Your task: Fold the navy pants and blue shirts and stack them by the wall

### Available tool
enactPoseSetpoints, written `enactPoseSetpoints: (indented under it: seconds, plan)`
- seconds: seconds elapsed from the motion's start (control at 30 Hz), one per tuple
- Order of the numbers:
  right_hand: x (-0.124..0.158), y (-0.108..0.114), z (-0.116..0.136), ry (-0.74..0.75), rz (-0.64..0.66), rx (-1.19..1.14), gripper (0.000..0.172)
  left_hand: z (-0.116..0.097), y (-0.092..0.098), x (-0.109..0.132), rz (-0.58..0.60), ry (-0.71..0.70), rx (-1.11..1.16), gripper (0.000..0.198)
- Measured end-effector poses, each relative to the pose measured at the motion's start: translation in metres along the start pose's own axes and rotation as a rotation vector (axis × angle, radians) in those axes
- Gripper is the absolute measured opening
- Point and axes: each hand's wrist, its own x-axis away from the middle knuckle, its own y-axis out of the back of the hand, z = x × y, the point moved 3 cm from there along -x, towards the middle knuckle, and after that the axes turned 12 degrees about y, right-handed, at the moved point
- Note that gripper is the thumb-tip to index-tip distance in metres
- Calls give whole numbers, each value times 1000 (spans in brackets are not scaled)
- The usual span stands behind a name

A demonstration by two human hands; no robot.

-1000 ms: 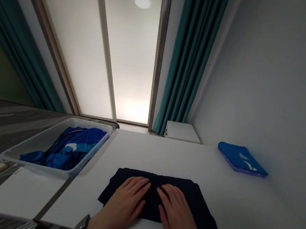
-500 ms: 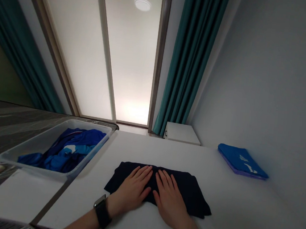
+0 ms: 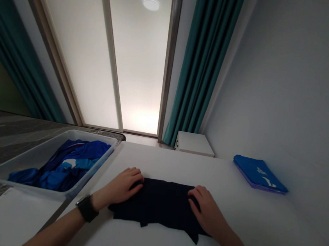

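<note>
A dark navy folded garment (image 3: pixel 163 205) lies across the white table in front of me, its lower edge uneven with small corners sticking out. My left hand (image 3: pixel 127 185), with a black watch (image 3: pixel 87 208) on the wrist, is closed around the garment's left end, dark cloth showing between thumb and fingers. At the right end, my right hand (image 3: pixel 206 209) has its fingers curled over the cloth and its thumb on the near side. The fingertips of both hands are partly hidden in the dark fabric.
To the left stands a translucent plastic bin (image 3: pixel 25 190) holding rumpled blue clothes (image 3: pixel 68 165). A folded blue and purple stack (image 3: pixel 260 174) lies at the table's right, near the wall. Past the white table (image 3: pixel 149 158) are a small white cabinet (image 3: pixel 194 143) and teal curtains (image 3: pixel 207 65).
My hands have moved apart from the garment's middle to its two ends, and their flat fingers have curled around the cloth. The garment's ends are drawn in and its lower edge has shifted.
</note>
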Motion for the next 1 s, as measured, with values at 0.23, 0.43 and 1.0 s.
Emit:
enactPoseSetpoints:
  seconds: [0.23,0.43,1.0]
  plan:
    - [28,5,52,130,99,-35,24,-43,-6,51,121,-187,-165,20]
    - [37,3,50,154,65,32,32,-37,-11,67,92,-156,-218,28]
    - [38,-16,52,147,-116,240,21,-26,-28,73,-5,-174,-344,24]
